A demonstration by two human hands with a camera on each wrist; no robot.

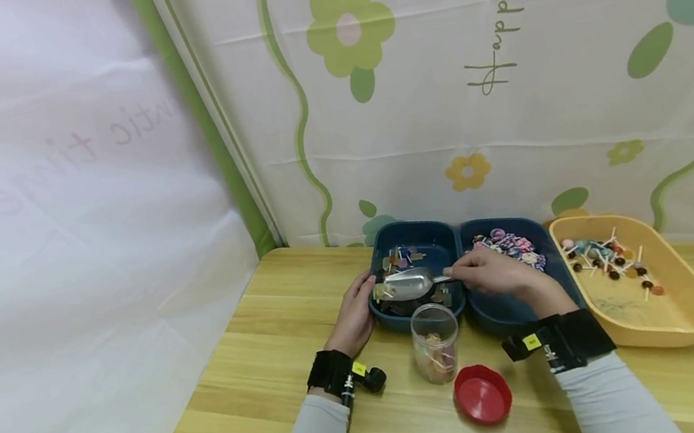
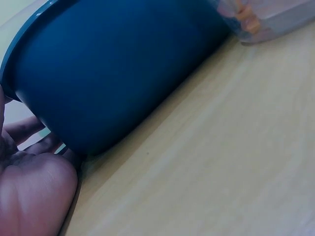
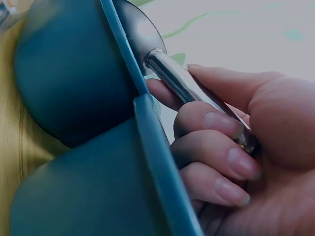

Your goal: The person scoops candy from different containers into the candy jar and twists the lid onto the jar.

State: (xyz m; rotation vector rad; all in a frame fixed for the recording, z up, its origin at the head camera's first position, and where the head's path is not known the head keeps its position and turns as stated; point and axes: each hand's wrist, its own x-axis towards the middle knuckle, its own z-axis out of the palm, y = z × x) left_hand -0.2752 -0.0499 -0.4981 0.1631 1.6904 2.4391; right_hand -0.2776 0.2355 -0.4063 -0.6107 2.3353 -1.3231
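**Scoop over the left bin, handle in my right hand**

The scoop [image 1: 408, 284] hangs over the left bin [image 1: 442, 246], its bowl pointing left and its handle running right, across the rim shared with the right bin [image 1: 502, 307]. So its long axis lies roughly left to right, nearly level. My right hand [image 1: 488, 272] is on the handle end: in the right wrist view my fingers [image 3: 224, 125] curl round the metal shaft with the thumb on top. My left hand [image 1: 355, 314] rests against the left bin's outer left wall, fingers fairly straight and holding nothing. I judge the right hand alone carries the scoop. Just in front of the bins stands an open jar [image 1: 436, 343], with a red lid [image 1: 483, 394] beside it on the tabletop [image 1: 263, 378]. A yellow tray [image 1: 685, 315] with lollipops sits to the right.
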